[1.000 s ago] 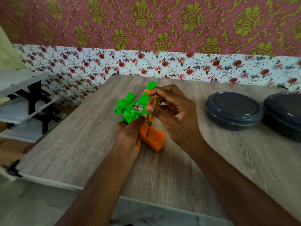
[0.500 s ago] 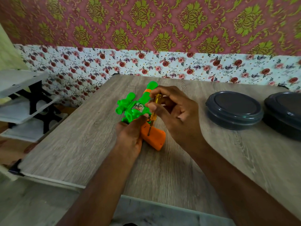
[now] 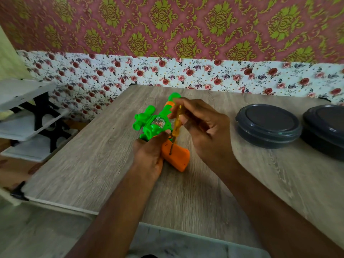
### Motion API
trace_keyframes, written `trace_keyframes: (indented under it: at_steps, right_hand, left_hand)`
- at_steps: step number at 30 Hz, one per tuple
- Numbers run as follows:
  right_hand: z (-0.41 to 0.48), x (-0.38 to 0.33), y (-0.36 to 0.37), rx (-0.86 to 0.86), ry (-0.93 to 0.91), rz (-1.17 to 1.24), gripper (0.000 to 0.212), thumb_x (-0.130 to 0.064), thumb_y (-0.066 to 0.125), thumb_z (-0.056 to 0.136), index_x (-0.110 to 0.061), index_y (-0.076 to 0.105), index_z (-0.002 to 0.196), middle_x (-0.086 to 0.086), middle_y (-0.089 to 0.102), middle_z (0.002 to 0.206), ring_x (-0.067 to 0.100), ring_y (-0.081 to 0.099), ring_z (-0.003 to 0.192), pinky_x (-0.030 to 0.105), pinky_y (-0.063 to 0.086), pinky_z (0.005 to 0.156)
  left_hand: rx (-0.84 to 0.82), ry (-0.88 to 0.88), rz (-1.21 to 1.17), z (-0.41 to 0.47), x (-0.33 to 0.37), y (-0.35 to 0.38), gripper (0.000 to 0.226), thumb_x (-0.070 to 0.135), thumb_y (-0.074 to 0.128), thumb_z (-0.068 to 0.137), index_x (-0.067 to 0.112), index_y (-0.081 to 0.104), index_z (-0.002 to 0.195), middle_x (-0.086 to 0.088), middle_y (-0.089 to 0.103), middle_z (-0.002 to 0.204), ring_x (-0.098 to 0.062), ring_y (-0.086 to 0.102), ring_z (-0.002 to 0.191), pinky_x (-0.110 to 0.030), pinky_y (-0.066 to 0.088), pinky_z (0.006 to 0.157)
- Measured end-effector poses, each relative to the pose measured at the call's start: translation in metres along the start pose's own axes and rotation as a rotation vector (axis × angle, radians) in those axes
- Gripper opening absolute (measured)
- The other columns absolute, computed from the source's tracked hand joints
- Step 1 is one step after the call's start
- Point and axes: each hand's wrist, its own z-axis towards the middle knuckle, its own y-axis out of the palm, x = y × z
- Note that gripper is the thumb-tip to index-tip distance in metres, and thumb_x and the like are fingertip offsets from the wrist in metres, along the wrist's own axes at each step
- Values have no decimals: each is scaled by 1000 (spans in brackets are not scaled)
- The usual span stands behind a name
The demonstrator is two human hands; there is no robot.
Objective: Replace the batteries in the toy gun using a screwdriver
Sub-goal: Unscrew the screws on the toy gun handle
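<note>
On the wood-grain table [image 3: 89,164] I see the glossy plastic gun [image 3: 156,125], knobbly green body and blocky orange grip, at the middle. My left hand [image 3: 149,157] curls round its rear; my right hand [image 3: 204,131] pinches the translucent amber screwdriver [image 3: 177,121], tip touching the orange grip

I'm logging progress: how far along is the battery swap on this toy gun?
Early. Done: nothing visibly; the orange grip looks closed and no batteries show. In hand: the left hand grips the toy gun on the table while the right hand pinches the yellow screwdriver, tip on the grip. Left: freeing the screw, opening up, swapping batteries, closing.
</note>
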Motion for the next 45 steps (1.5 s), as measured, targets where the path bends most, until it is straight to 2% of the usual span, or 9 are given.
trace_keyframes:
  at_steps: [5, 10, 15, 19, 22, 26, 30, 35, 45]
  right_hand:
    - [1, -3, 1, 54, -25, -36, 26, 10, 71, 88, 9, 70, 115, 22, 63, 105, 16, 70, 98, 24, 57, 83]
    - [0, -1, -1, 13, 13, 36, 33, 17, 58, 93, 11, 63, 126, 23, 70, 111, 34, 73, 100, 47, 60, 92]
    - [1, -5, 2, 35, -10, -36, 27, 9, 71, 89, 9, 70, 116, 18, 67, 103, 11, 71, 97, 23, 57, 83]
    - [4, -2, -3, -9, 19, 11, 29, 14, 64, 91, 10, 68, 120, 21, 71, 105, 31, 74, 98, 44, 60, 89]
    - [4, -3, -7, -35, 27, 45, 29, 16, 61, 92, 12, 67, 120, 25, 70, 109, 36, 72, 101, 37, 58, 90]
    - [5, -4, -3, 15, 0, 6, 29, 8, 73, 86, 11, 71, 115, 24, 63, 101, 31, 72, 95, 36, 61, 82]
    - [3, -3, -7, -16, -8, -9, 36, 16, 63, 91, 11, 65, 126, 22, 69, 103, 35, 72, 97, 52, 59, 88]
    - [4, -6, -5, 19, -1, 9, 28, 4, 75, 86, 9, 71, 113, 24, 63, 103, 35, 72, 94, 37, 62, 82]
    - [2, -6, -4, -12, -8, 7, 33, 10, 74, 86, 11, 69, 119, 26, 65, 106, 34, 72, 97, 33, 61, 83]
  left_hand:
    - [-4, -10, 11, -3, 2, 1, 23, -17, 65, 86, -1, 70, 102, -15, 74, 88, -20, 71, 66, -31, 61, 55]
    - [-2, -10, -4, -1, 0, 0, 32, -16, 65, 86, -8, 66, 117, -25, 70, 108, -29, 68, 82, -37, 62, 67]
    - [-9, -3, 0, -1, 0, 0, 23, -17, 64, 86, 2, 70, 99, -16, 74, 92, -22, 71, 72, -35, 62, 65]
    - [-6, -1, -3, -1, 1, 0, 29, -17, 65, 85, -5, 68, 112, -24, 72, 108, -28, 69, 83, -35, 62, 67]
    - [-3, -7, -11, -2, 2, 0, 37, -16, 66, 85, -10, 65, 122, -27, 69, 116, -29, 69, 85, -35, 62, 66]
    - [0, 5, 1, -3, 1, 0, 37, -16, 66, 85, -10, 65, 122, -25, 70, 106, -28, 68, 79, -34, 62, 64]
    - [10, -12, -5, -3, 1, 0, 30, -17, 67, 85, -6, 68, 114, -19, 73, 97, -22, 71, 71, -31, 62, 60]
    - [-25, 2, -14, -6, 2, 1, 31, -17, 63, 87, -8, 66, 116, -22, 71, 97, -23, 71, 69, -34, 63, 60]
    - [-7, -7, 10, -4, 2, 0, 26, -16, 65, 85, -4, 69, 108, -21, 72, 97, -28, 68, 77, -35, 62, 63]
